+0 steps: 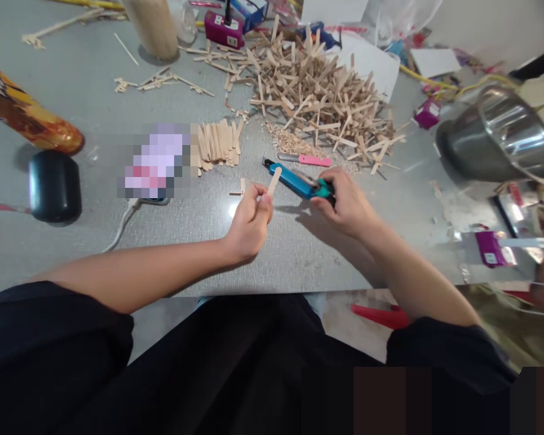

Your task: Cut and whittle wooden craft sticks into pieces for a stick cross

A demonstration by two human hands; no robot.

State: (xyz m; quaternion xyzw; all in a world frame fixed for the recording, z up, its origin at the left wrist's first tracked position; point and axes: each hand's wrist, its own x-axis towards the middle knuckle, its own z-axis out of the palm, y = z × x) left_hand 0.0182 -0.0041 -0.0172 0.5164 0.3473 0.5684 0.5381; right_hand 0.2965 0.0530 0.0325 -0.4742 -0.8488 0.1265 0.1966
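Pinched between thumb and fingers, a wooden craft stick points up and away from my left hand. My right hand is closed around a teal-and-black tool with a blurred greyish front part; its exact kind is partly hidden by my fingers. Just beside that tool lies a blue utility knife, its rear end close to my right fingers. Beyond it rests a pink-handled craft knife. Small stick pieces lie on the table near my left hand.
A large heap of craft sticks covers the back middle, with wood crumbs before it. A row of sticks lies beside a charging phone. A black case is at left, a metal pot at right.
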